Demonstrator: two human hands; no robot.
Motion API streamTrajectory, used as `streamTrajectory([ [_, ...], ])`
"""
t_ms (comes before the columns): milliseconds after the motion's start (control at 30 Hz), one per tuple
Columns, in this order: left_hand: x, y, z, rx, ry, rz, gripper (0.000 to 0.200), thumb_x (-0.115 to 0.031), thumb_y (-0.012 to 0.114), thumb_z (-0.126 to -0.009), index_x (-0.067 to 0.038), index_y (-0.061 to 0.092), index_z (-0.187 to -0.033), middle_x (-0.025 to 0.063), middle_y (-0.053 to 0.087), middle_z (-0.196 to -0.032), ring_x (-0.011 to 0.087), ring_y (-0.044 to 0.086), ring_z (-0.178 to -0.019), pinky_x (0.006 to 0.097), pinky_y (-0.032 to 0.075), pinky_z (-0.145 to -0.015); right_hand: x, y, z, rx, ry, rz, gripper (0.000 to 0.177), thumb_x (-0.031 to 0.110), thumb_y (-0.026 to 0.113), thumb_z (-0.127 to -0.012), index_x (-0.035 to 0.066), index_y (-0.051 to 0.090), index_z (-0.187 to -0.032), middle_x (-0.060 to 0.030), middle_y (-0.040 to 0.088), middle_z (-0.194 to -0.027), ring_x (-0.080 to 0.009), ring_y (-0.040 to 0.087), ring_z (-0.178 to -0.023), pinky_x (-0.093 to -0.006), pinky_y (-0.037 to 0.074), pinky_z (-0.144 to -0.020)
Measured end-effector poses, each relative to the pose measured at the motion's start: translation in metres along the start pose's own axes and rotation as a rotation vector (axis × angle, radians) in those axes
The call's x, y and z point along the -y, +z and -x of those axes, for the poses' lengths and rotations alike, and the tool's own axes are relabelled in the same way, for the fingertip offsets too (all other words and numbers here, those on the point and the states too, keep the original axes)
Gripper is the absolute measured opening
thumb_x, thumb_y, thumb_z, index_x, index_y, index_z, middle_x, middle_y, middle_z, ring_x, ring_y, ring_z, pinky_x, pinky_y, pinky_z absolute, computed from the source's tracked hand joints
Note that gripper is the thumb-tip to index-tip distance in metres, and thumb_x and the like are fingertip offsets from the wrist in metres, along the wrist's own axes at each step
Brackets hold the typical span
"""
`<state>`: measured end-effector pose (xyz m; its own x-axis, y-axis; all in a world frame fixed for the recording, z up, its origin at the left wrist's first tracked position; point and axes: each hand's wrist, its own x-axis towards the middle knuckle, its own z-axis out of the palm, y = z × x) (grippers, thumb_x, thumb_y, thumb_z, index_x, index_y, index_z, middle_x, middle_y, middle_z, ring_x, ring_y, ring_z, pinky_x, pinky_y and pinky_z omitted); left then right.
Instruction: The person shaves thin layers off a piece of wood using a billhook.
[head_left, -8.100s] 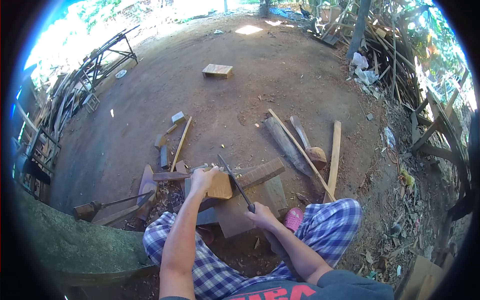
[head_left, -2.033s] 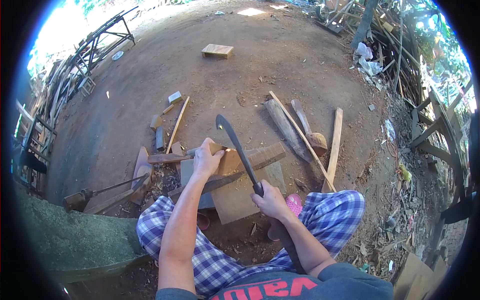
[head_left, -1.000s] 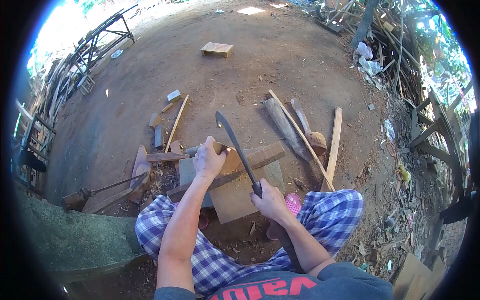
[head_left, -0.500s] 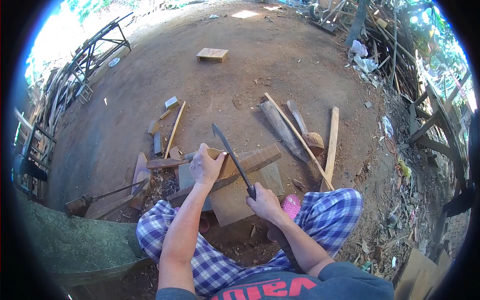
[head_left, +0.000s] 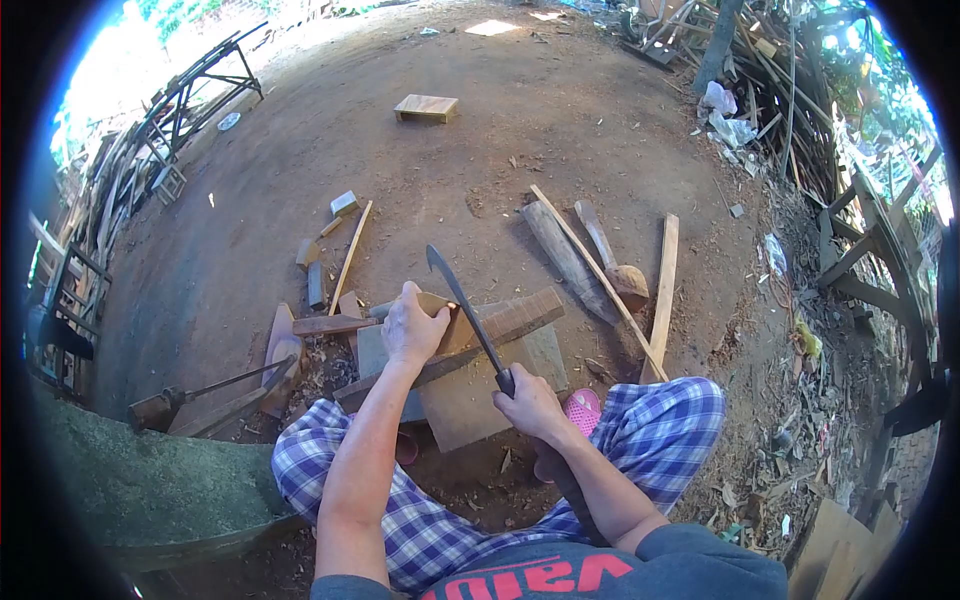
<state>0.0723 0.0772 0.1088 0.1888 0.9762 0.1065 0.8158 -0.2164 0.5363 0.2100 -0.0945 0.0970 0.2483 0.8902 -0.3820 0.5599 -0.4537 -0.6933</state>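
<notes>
My right hand [head_left: 529, 405] is wrapped round the dark handle of a billhook [head_left: 466, 310], whose long blade points up and left to a hooked tip. Beside the blade, my left hand [head_left: 414, 330] grips a small wood piece [head_left: 458, 334], its thumb at the upper edge. The fingers partly hide this piece. Under it a thick wooden beam [head_left: 525, 319] lies slanted across flat boards [head_left: 465, 408] on the ground between my legs. The blade crosses over the beam in this view.
Right of the beam lie a wooden mallet [head_left: 627, 283], a weathered plank [head_left: 565, 260] and long strips [head_left: 662, 290]. At left are an adze-like tool [head_left: 165, 405] and small blocks [head_left: 316, 285]. A low wooden stool [head_left: 427, 106] stands farther off. A mossy slab [head_left: 180, 475] borders my left knee.
My left hand and the wood piece have shifted up very slightly. The billhook's blade has turned a little in my right hand; the rest has stayed put.
</notes>
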Motion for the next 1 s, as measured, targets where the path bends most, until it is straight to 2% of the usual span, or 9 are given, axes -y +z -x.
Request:
streamTrajectory([
  [233,-0.001,-0.006,0.000,0.048,0.001,0.025,0.043,-0.030,0.076,-0.074,-0.006,0.054,-0.101,0.0214,0.068,-0.094,0.0405,0.066,-0.090,0.0497,0.051,-0.077,-0.010,0.006,-0.002,-0.017,-0.040,-0.042,0.035,0.031,0.062,-0.082,0.003,0.053,-0.101,-0.0284,0.065,-0.089,-0.0476,0.062,-0.089,-0.0533,0.047,-0.078],
  [300,0.001,-0.005,-0.001,0.052,-0.002,0.017,0.043,-0.030,0.076,-0.074,-0.007,0.053,-0.102,0.0211,0.068,-0.094,0.0406,0.066,-0.090,0.0497,0.051,-0.077,-0.015,0.010,-0.004,-0.081,-0.135,-0.109,0.030,0.025,0.065,-0.083,0.001,0.052,-0.094,-0.0199,0.062,-0.073,-0.0321,0.066,-0.066,-0.0416,0.050,-0.059],
  [333,0.001,-0.005,-0.001,0.054,0.001,0.010,0.043,-0.030,0.076,-0.074,-0.007,0.053,-0.102,0.0209,0.068,-0.093,0.0407,0.066,-0.090,0.0497,0.051,-0.077,-0.014,0.008,-0.004,-0.078,-0.135,-0.107,0.030,0.025,0.065,-0.083,0.001,0.052,-0.094,-0.0199,0.062,-0.073,-0.0321,0.066,-0.066,-0.0416,0.050,-0.059],
  [400,0.001,-0.006,-0.001,0.044,0.000,0.010,0.043,-0.030,0.076,-0.074,-0.007,0.053,-0.102,0.0209,0.068,-0.093,0.0408,0.066,-0.090,0.0497,0.051,-0.077,-0.010,0.001,-0.005,0.072,-0.035,-0.285,0.034,0.029,0.062,-0.081,0.001,0.052,-0.097,-0.0265,0.064,-0.083,-0.0469,0.062,-0.085,-0.0518,0.048,-0.075],
  [533,-0.001,-0.008,-0.001,0.043,-0.012,0.009,0.043,-0.030,0.076,-0.074,-0.007,0.053,-0.102,0.0211,0.067,-0.093,0.0410,0.066,-0.090,0.0496,0.051,-0.077,-0.011,0.004,-0.005,0.076,-0.032,-0.295,0.034,0.029,0.062,-0.081,0.000,0.053,-0.096,-0.0260,0.064,-0.082,-0.0467,0.062,-0.085,-0.0514,0.048,-0.075],
  [633,0.001,-0.005,-0.001,0.029,0.016,-0.003,0.044,-0.031,0.077,-0.074,-0.007,0.053,-0.102,0.0214,0.067,-0.093,0.0412,0.066,-0.090,0.0497,0.051,-0.077,-0.016,0.011,-0.006,-0.087,-0.156,-0.120,0.031,0.025,0.066,-0.082,0.000,0.052,-0.093,-0.0192,0.063,-0.073,-0.0328,0.065,-0.065,-0.0415,0.050,-0.061],
  [733,0.004,-0.001,-0.003,0.040,-0.006,0.000,0.044,-0.031,0.077,-0.074,-0.007,0.052,-0.102,0.0220,0.067,-0.093,0.0417,0.066,-0.090,0.0501,0.051,-0.077,-0.005,0.004,0.004,-0.103,-0.157,-0.078,0.032,0.027,0.066,-0.082,0.000,0.051,-0.093,-0.0228,0.063,-0.075,-0.0410,0.064,-0.071,-0.0465,0.049,-0.067],
  [800,0.003,-0.002,-0.003,0.048,-0.016,0.006,0.044,-0.031,0.076,-0.074,-0.007,0.052,-0.102,0.0223,0.067,-0.093,0.0419,0.066,-0.090,0.0503,0.051,-0.077,0.008,-0.004,0.010,0.017,-0.028,-0.034,0.034,0.029,0.062,-0.083,0.003,0.052,-0.102,-0.0290,0.065,-0.089,-0.0479,0.063,-0.089,-0.0542,0.047,-0.079],
  [1000,0.002,-0.004,-0.002,0.046,-0.016,0.004,0.044,-0.031,0.075,-0.075,-0.006,0.051,-0.102,0.0227,0.067,-0.093,0.0425,0.065,-0.091,0.0506,0.051,-0.078,0.016,-0.002,0.011,-0.027,-0.010,0.118,0.034,0.027,0.060,-0.085,0.003,0.049,-0.106,-0.0292,0.066,-0.088,-0.0487,0.063,-0.087,-0.0566,0.047,-0.079],
])
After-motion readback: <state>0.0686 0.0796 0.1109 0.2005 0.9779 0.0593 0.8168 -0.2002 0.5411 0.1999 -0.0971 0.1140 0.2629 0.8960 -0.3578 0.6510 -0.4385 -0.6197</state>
